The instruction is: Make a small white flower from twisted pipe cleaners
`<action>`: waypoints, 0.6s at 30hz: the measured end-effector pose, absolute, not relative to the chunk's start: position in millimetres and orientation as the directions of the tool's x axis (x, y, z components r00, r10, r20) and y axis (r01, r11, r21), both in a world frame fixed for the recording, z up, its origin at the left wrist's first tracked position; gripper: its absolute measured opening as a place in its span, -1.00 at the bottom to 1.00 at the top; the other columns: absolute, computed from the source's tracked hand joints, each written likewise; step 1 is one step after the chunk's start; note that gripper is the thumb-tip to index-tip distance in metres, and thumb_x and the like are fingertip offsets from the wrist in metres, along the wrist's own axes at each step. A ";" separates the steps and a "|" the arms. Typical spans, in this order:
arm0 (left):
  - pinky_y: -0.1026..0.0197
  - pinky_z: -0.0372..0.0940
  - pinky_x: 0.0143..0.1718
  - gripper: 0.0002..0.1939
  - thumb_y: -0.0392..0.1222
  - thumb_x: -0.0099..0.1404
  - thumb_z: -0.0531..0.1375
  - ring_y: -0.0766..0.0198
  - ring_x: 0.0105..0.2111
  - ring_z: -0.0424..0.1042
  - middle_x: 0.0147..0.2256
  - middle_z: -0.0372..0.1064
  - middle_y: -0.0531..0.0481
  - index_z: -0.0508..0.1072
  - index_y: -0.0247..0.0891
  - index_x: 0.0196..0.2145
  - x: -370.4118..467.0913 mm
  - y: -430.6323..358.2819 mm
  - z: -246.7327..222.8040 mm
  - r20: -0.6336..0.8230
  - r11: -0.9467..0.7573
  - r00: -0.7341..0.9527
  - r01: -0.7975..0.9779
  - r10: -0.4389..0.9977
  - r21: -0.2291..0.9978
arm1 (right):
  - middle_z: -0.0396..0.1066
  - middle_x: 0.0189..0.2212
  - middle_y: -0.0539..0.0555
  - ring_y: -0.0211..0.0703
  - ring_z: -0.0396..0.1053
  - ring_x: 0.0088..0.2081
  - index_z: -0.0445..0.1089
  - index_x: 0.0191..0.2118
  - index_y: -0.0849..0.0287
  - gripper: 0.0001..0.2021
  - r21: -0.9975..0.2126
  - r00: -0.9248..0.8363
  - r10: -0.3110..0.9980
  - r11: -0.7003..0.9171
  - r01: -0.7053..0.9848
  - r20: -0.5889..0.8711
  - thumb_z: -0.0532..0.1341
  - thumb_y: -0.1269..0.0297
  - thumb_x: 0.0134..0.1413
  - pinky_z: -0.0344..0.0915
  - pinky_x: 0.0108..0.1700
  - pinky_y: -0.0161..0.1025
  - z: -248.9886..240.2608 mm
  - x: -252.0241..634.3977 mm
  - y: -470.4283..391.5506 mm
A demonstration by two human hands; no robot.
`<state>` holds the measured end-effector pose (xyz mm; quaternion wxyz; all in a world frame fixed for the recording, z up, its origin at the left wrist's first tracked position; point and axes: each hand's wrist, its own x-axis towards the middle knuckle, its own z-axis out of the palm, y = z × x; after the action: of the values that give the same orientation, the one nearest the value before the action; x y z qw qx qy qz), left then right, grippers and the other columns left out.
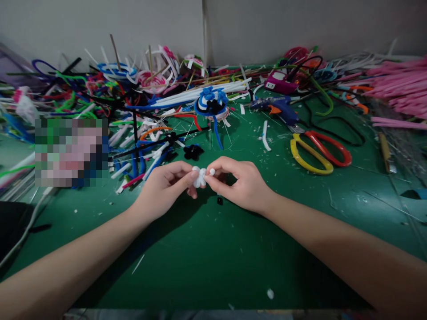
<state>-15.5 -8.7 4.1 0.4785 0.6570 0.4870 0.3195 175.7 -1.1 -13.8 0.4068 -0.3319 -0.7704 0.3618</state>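
A small white fuzzy pipe-cleaner flower is held above the middle of the green table. My left hand pinches its left side between thumb and fingers. From the right, my right hand is closed on the same piece, and a white tip sticks out at its fingertips. Part of the flower is hidden by the fingers. Just beyond my left hand lies a black fuzzy flower. A tiny black piece rests on the table under my right hand.
Scissors with yellow and red handles lie at right, near a blue glue gun. A blue and white pipe-cleaner piece stands beyond my hands. Heaped pipe cleaners line the back; pink ones lie right. A cutter sits far right.
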 end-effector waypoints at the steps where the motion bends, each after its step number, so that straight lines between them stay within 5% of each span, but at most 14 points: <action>1: 0.36 0.34 -0.47 -0.85 -0.19 0.29 0.14 0.38 -0.56 0.43 -0.54 0.44 0.06 0.46 -0.26 -0.39 -15.3 -9.0 4.6 -0.048 -0.069 0.326 0.336 0.944 0.939 | 0.39 -0.52 -0.06 -0.39 0.30 -0.53 0.33 -0.32 0.20 -0.92 -0.818 -0.455 0.801 0.527 0.230 0.388 0.16 0.31 0.13 0.23 -0.44 -0.42 -14.5 175.8 -1.4; 18: 0.33 0.37 -0.45 -0.89 -0.18 0.26 0.15 0.35 -0.51 0.43 -0.50 0.38 0.06 0.39 -0.28 -0.32 -11.8 -11.1 5.5 -0.032 -0.086 0.389 0.282 0.921 0.956 | 0.38 -0.47 -0.05 -0.38 0.30 -0.49 0.31 -0.30 0.18 -0.94 -0.733 -0.518 0.764 0.594 0.330 0.385 0.16 0.32 0.11 0.16 -0.42 -0.43 -13.7 174.4 -1.4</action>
<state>-11.8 -11.1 5.5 0.5026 0.6646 0.4522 0.3180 174.4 -1.4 -13.7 0.3592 -0.3347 -0.8173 0.3016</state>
